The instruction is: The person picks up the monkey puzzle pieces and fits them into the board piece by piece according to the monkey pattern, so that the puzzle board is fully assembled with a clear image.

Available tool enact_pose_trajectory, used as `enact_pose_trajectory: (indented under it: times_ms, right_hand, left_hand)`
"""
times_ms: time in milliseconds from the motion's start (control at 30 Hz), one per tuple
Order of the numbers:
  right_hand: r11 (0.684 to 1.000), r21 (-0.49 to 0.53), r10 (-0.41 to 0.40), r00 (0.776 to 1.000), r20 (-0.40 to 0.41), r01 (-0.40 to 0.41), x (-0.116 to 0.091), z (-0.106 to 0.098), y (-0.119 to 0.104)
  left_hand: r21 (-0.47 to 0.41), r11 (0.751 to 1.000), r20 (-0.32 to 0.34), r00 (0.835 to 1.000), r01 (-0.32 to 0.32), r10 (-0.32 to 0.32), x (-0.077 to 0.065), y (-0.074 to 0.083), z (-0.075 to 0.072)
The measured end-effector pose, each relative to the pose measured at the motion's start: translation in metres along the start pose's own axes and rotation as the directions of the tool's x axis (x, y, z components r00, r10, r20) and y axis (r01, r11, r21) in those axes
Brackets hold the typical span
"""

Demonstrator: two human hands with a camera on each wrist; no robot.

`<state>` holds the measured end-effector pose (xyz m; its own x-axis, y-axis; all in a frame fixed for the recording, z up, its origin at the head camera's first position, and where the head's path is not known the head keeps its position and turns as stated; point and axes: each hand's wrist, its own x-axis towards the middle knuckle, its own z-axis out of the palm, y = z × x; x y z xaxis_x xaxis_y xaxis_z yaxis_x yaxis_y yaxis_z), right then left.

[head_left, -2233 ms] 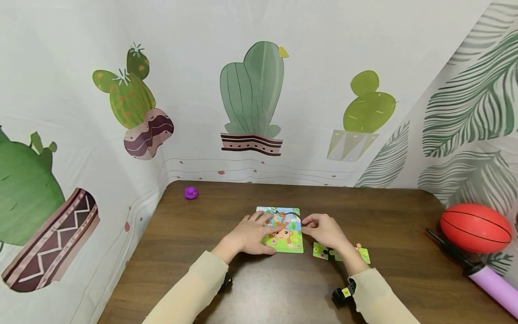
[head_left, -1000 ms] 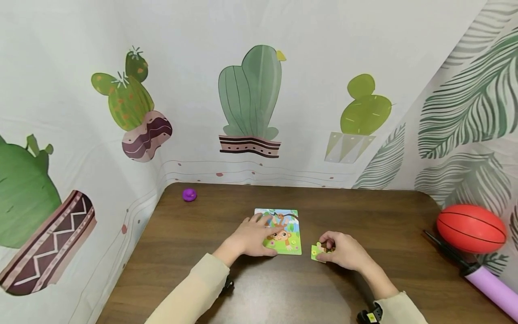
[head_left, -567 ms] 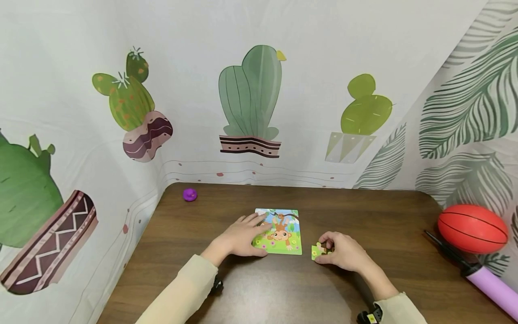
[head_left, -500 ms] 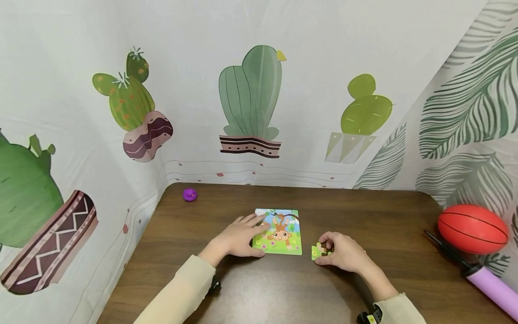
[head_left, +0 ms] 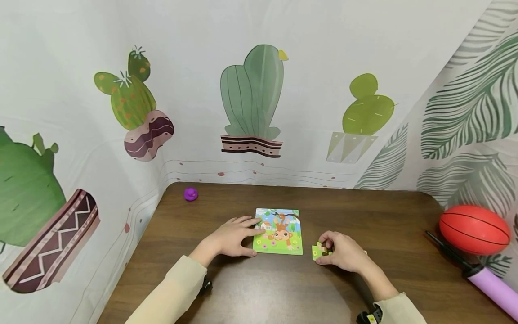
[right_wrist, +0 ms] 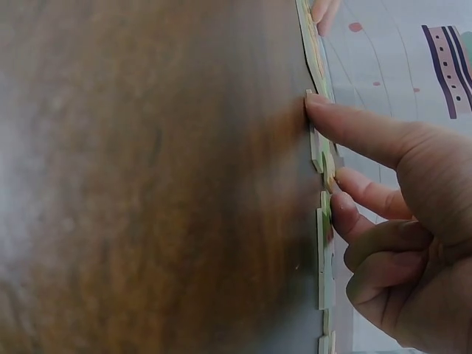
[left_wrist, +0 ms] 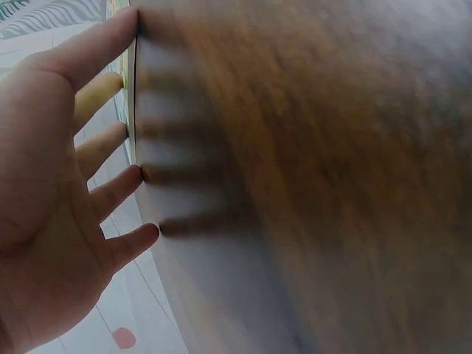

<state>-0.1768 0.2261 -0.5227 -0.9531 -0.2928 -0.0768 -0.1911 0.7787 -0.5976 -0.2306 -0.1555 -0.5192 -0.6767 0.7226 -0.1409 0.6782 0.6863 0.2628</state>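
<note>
A square jigsaw puzzle (head_left: 279, 246) with a monkey hanging from a branch lies flat on the table. At its left edge rests my left hand (head_left: 226, 239), fingers spread, the fingertips just over the picture's border. In the left wrist view the fingertips of the left hand (left_wrist: 44, 169) come down along the table's surface. To the right of the puzzle, my right hand (head_left: 345, 254) pinches a green puzzle piece (head_left: 315, 253) between thumb and index finger. The right wrist view shows more loose puzzle pieces (right_wrist: 321, 258) in a row under the right hand (right_wrist: 435, 214), mostly hidden in the head view.
A purple rubber duck (head_left: 190, 194) sits at the table's back left corner. On the right lie a red ball (head_left: 474, 229) and a lilac pump (head_left: 493, 285) with a black nozzle. A cactus-print cloth (head_left: 311, 112) hangs behind the brown table (head_left: 275, 297).
My left hand has slid left off the monkey picture to the puzzle's edge. My right hand went from the puzzle's right side to the loose pieces and has stayed there.
</note>
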Motion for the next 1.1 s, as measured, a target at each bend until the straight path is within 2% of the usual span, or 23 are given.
enact_pose_trajectory:
  times_ms: [333, 700, 967, 1100]
  right_hand:
    - [1.0, 0.004, 0.005, 1.0, -0.02, -0.005, -0.003, -0.001, 0.003]
    - [0.996, 0.016, -0.084, 0.996, -0.037, 0.085, -0.009, -0.004, 0.009]
    - [0.975, 0.177, -0.124, 0.991, -0.055, 0.132, -0.009, -0.003, 0.012]
    - [0.965, 0.229, -0.115, 0.991, -0.066, 0.127, -0.006, -0.003, 0.011]
  left_hand:
    - [0.004, 1.0, 0.0, 1.0, 0.002, -0.002, 0.001, 0.002, -0.003]
    - [-0.012, 1.0, 0.005, 1.0, 0.019, -0.019, 0.001, 0.006, -0.003]
    - [-0.002, 1.0, -0.003, 1.0, 0.012, -0.012, 0.0, 0.002, 0.0]
    - [-0.005, 1.0, -0.015, 1.0, 0.002, -0.002, 0.0, 0.002, 0.0]
